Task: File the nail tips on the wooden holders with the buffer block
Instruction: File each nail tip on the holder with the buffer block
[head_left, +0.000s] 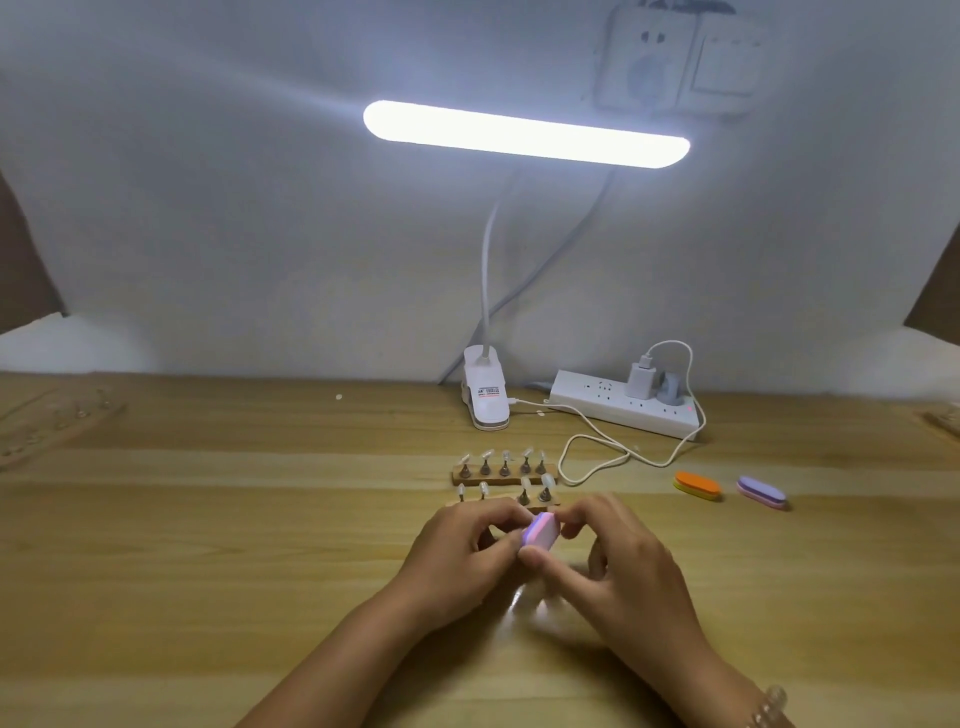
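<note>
Fingers (574, 521) on buffer block (540, 531), wooden table (208, 545).

Buffer block (540, 531): only a pink-and-purple edge shows between the fingers of the right hand (618, 566) and left hand (467, 551). Whether the left fingertips hold anything is hidden.
Near wooden holder (535, 502): middle and near edge are behind the hands.
Both forearms are cut by the bottom edge.
Bracelet (769, 709): blurred.
Lamp clamp label (491, 392): too small to read.
Far-left clutter (52, 426): blurred.
Far-right object (943, 422): cut by the edge.
</note>
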